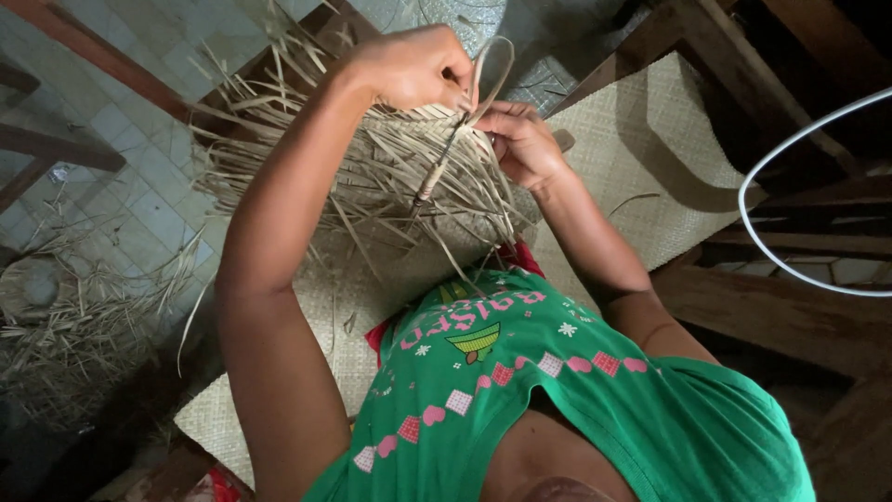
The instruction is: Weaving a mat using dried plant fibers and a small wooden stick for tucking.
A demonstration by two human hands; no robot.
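Left hand [409, 67] at 12 o'clock: grip closed into a fist around a pale flat strip [491, 70], which arcs up in a loop above the knuckles and comes back down between both hands. Right hand [522, 141] just beside it at 1 o'clock: fingers curled, pinching at the weave edge where the strip enters. It may also be steadying the thin tool with a wrapped handle [437, 172], which hangs down toward 6 o'clock from the pinch point. Which hand actually carries the tool I can't tell.

Work piece: the half-woven mat [641, 158] lies across the lap and runs out to 2 o'clock. Its unfinished fringe of loose strips [307, 158] fans out to 10 o'clock, directly under the hands.

Risks, as I judge them:
- The loop bends tightly. A hard pull could kink or split the strip at the bend, since dry fibre cracks instead of flexing.
- The tool point sits close to the right fingertips. A slip under tension puts it into the fingers or through the weave.
- The loose fringe is dense. The strip could catch a neighbour and go into the wrong slot, skewing the row.
- Both arms are raised with no support under the edge, so tension may come out uneven.

Scrap fibre pile [65, 325] lies on the tiled floor at 8 o'clock, well apart. White wire hoop [757, 172] at 3 o'clock, untouched.
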